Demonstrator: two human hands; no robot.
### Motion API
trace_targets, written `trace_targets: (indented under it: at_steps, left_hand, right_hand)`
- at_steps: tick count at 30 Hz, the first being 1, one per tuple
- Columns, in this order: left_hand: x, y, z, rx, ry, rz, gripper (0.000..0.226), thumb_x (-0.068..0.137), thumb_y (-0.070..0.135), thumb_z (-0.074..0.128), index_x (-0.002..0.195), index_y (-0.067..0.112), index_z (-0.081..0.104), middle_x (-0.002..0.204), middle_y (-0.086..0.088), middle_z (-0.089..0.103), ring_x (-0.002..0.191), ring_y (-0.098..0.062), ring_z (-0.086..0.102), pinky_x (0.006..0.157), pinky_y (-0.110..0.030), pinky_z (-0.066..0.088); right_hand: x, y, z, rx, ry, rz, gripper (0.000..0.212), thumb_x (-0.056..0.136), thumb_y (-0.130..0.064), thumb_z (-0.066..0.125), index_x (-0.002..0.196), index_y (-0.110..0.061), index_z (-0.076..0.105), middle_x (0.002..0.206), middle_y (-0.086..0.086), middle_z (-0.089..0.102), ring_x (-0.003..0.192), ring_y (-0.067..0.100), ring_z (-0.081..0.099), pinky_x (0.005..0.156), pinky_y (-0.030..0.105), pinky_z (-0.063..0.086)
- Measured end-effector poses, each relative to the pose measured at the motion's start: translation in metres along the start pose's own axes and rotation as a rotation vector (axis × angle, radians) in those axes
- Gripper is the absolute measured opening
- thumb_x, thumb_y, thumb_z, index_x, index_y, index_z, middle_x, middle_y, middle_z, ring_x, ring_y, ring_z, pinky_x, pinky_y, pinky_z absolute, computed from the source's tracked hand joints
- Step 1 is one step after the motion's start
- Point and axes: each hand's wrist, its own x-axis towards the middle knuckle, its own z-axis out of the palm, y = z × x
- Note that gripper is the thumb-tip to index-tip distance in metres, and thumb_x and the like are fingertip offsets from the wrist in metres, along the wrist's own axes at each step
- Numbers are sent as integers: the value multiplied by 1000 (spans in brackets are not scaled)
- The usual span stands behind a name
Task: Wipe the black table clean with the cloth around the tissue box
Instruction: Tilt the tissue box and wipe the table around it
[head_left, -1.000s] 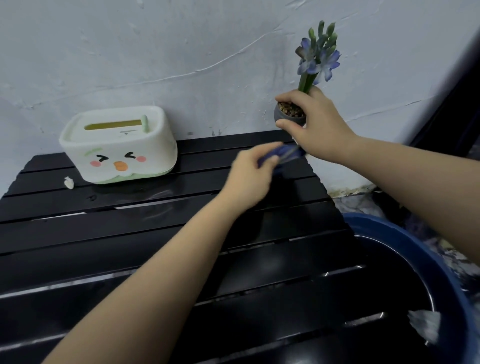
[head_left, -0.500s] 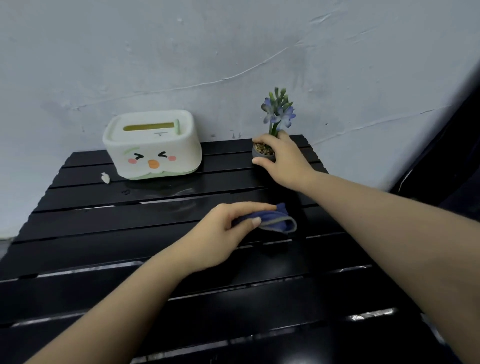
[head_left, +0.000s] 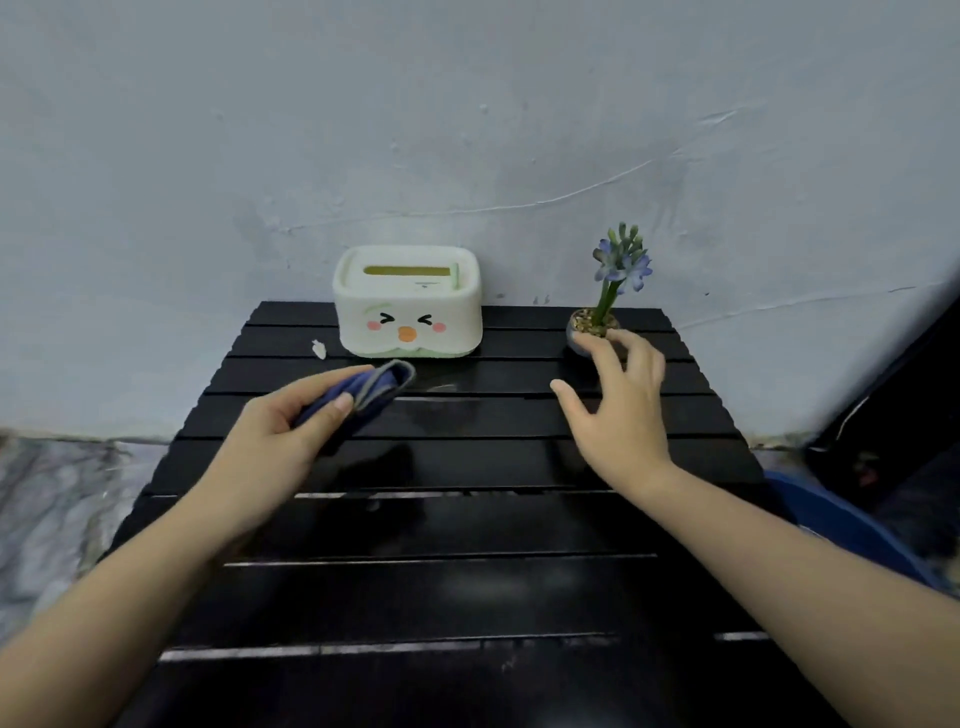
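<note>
Head view: my left hand (head_left: 280, 426) pinches the folded blue cloth (head_left: 363, 397) just in front of the tissue box (head_left: 408, 304), which sits at the black bench's (head_left: 467, 519) back edge. My right hand (head_left: 621, 415) hangs open and empty, fingertips beside the small flower pot (head_left: 589, 327).

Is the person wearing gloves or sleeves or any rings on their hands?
No. The left hand and the right hand are both bare, with no gloves, and no rings show on the fingers. Both forearms are bare as far as the picture's edge, so no sleeves show. There is no watch or bracelet on either wrist. The fingernails look short and plain.
</note>
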Motion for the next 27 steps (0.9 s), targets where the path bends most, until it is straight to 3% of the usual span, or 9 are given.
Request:
trace_targets:
  at_steps: [3,8,10,14,15,17,20,23,27]
  left_hand:
    - [16,-13,-38,8,230,-30,29,98,13,55,120,25,69,110,7,73,103,-4,64,88,-19,48]
    - [66,-33,-81,56,550,-40,32,96,12,48,122,16,67,115,-2,70,113,-17,64,105,-36,47]
    - [86,-43,-86,132,600,-47,32,97,14,46,123,15,66,113,1,69,113,-18,64,101,-30,46]
    - [112,-75,-78,465,412,-129,35,90,47,57,106,19,72,102,2,71,98,-18,63,85,-27,45]
    - [116,-84,-77,586,356,-127,43,87,57,56,104,21,72,106,-1,71,102,-22,63,87,-31,48]
    - [124,-96,-75,761,283,-116,55,87,65,51,126,29,62,139,-5,54,129,-26,49,107,-39,41]
    - [138,-108,-72,935,140,-120,60,98,57,36,151,31,32,162,-5,22,149,-27,18,119,-41,20]
    - [145,-113,-63,942,113,-88,52,103,39,35,151,20,34,162,-11,23,149,-31,18,120,-43,22]
    - [140,-106,-42,880,95,12,44,103,27,42,144,12,44,156,-11,35,146,-33,27,116,-40,24]
  right_hand:
    - [10,-27,17,68,-129,-83,60,88,-39,72,141,-24,47,137,1,42,134,16,29,105,27,30]
    - [61,-66,51,314,-310,45,100,66,-51,88,146,-36,30,145,-8,37,137,15,30,110,31,28]
    - [82,-71,64,440,-336,84,112,54,-54,91,144,-44,25,139,-16,34,131,8,32,104,26,28]
    - [107,-67,87,568,-394,115,134,47,-45,98,154,-41,19,143,-21,39,128,1,44,96,14,38]
    - [110,-65,93,592,-398,95,134,48,-38,100,155,-41,18,142,-24,42,127,-1,47,97,15,42]
    - [112,-62,103,631,-397,51,130,50,-28,101,153,-41,23,142,-20,45,129,3,51,98,22,50]
    - [111,-60,114,605,-310,11,108,50,-30,100,140,-39,41,133,-19,52,119,2,56,98,27,53]
    - [110,-61,118,630,-223,16,96,50,-26,101,133,-30,52,119,-20,59,107,-4,60,85,13,53]
    - [108,-62,107,686,-130,12,91,52,-25,100,131,-26,55,121,-10,64,112,7,63,91,24,56]
